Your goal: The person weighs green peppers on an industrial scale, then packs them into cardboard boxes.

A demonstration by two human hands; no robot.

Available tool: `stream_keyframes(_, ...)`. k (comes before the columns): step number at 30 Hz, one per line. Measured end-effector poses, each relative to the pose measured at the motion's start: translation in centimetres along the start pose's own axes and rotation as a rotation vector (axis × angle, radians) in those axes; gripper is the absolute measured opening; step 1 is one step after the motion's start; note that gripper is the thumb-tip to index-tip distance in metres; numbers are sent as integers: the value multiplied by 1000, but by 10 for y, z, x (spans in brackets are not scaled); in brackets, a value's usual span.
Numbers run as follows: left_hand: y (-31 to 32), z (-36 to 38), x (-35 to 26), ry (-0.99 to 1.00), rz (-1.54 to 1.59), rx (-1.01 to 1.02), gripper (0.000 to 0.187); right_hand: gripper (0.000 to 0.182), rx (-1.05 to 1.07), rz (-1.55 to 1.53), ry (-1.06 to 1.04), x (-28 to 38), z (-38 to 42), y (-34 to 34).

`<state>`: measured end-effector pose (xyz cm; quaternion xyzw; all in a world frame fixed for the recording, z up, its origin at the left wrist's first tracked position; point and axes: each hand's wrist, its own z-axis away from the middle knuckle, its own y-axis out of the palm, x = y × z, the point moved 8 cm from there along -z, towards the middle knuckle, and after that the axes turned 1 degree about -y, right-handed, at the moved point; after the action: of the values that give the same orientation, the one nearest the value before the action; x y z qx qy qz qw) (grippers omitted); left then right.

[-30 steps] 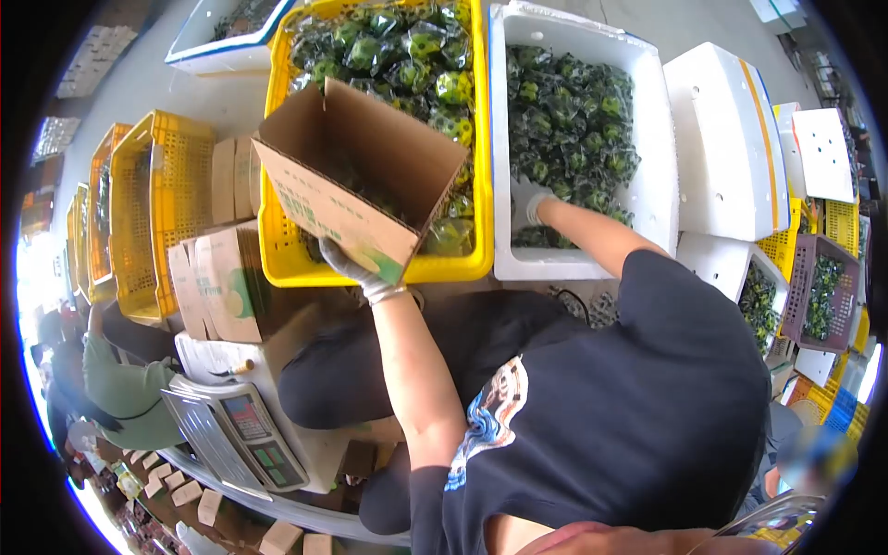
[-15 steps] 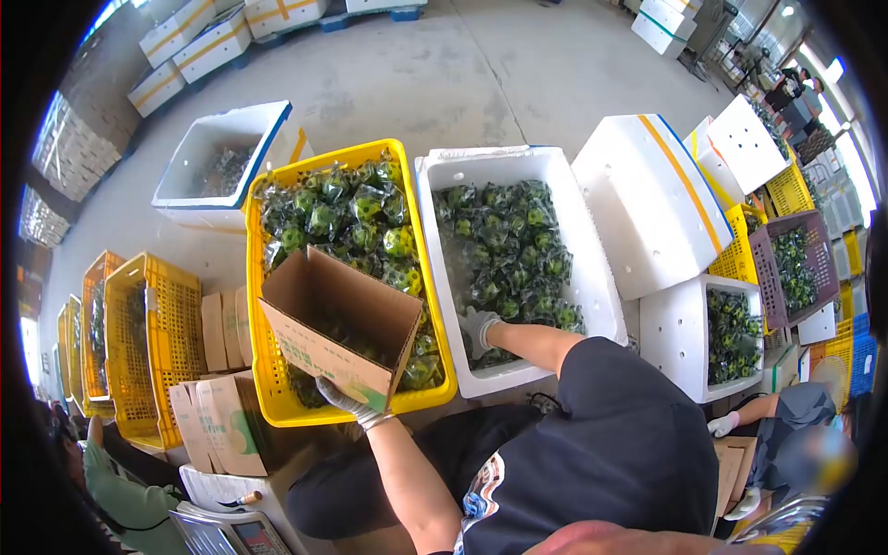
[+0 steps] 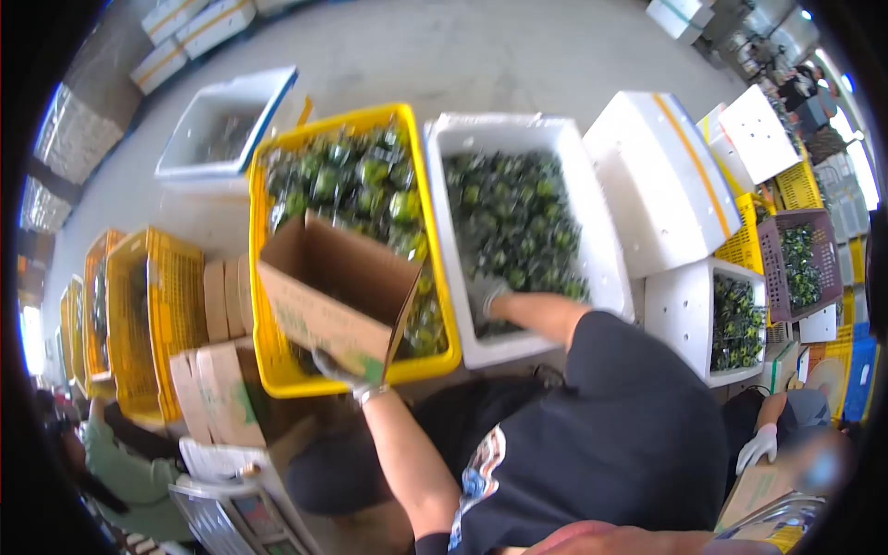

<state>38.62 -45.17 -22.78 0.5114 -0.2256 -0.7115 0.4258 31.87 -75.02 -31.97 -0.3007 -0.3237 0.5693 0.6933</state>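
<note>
My left hand (image 3: 344, 372), in a pale glove, grips the lower front edge of an open cardboard box (image 3: 338, 319). The box is tilted and rests over a yellow crate (image 3: 262, 324) of green fruit in clear plastic wrappers (image 3: 342, 176). Its inner bottom is in shadow. My right hand (image 3: 485, 298), also gloved, reaches down inside a white foam box (image 3: 599, 268) at the near left side of more wrapped green fruit (image 3: 513, 217). Its fingers are blurred and partly hidden, so whether they hold a fruit does not show.
Another foam box (image 3: 208, 129) stands behind the yellow crate. Cardboard boxes (image 3: 217, 393) and yellow crates (image 3: 153, 324) are at left. At right are a tilted foam box (image 3: 652, 185), a foam box of fruit (image 3: 680, 319) and a purple crate (image 3: 775, 268). Co-workers sit at both sides.
The view has shifted, so the crates sit higher in the picture. My left hand keeps its hold on the cardboard box; my right hand stays inside the foam box. The right co-worker's gloved hand has moved.
</note>
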Motion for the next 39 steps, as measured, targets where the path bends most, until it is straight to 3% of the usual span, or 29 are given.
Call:
stream_keyframes(3, -7, -9, -4, 29, -22, 112, 63, 122, -100, -166, 71, -20, 10, -20)
stream_keyframes(4, 3, -5, 1, -88, 76, 197, 67, 119, -72, -155, 81, -17, 31, -52)
stream_keyframes(6, 7, -3, 4, -110, -26, 198, 70, 104, -395, -303, 33, -36, 45, -89)
stream_keyframes(7, 1, -8, 9, -144, -87, 198, 70, 98, -420, -314, 65, -29, 70, -129)
stream_keyframes(9, -1, -8, 15, -195, -162, 187, 65, 95, -743, -275, -121, -18, 102, -187)
stream_keyframes(12, 22, 1, 20, -223, -129, 256, 60, 80, -982, -125, -342, 34, 151, -261)
stream_keyframes(14, 27, 4, 21, -200, -119, 290, 62, 74, -845, 26, -366, 82, 156, -277)
stream_keyframes(17, 24, 9, 19, -189, 13, 286, 66, 77, -763, 43, -769, 144, 160, -272)
stream_keyframes(18, 9, 2, 20, -169, 97, 234, 65, 64, -653, -316, -999, 148, 163, -284)
stream_keyframes(20, -9, -1, 15, -126, 281, 257, 64, 47, -651, -815, -1022, 119, 143, -295)
stream_keyframes(21, -28, -12, 24, -165, 353, 236, 65, 35, -787, -750, -1001, 94, 121, -297)
stream_keyframes(22, -36, -17, 20, -113, 352, 188, 66, 33, -706, -1019, -890, 66, 102, -292)
stream_keyframes(23, -38, -21, 17, -84, 360, 157, 66, 32, -628, -1083, -703, 34, 69, -270)
stream_keyframes(24, -40, -23, 18, -72, 364, 143, 66, 33, -603, -740, -485, 1, 35, -245)
stream_keyframes(25, -40, -21, 18, -62, 364, 128, 66, 35, -470, -607, -345, -29, 3, -203)
stream_keyframes(26, -37, -20, 17, -54, 363, 126, 66, 42, -278, -270, -112, -51, -17, -158)
stream_keyframes(27, -37, -17, 13, -51, 355, 128, 67, 54, 22, -48, 24, -75, -36, -97)
stream_keyframes(28, -33, -15, 11, -49, 360, 134, 67, 74, 158, 74, 144, -88, -40, -51)
stream_keyframes(30, -27, -9, 8, -46, 347, 143, 67, 96, 79, -141, 276, -113, -56, 21)
stream_keyframes(34, -21, 7, 15, -34, 358, 144, 68, 77, -63, -187, 476, -93, -56, 22)
stream_keyframes(36, -19, 13, 20, -28, 375, 152, 68, 71, -164, -353, 437, -112, -66, 34)
stream_keyframes(39, -11, 14, 14, -13, 413, 184, 69, 70, -255, -305, 368, -117, -55, 31)
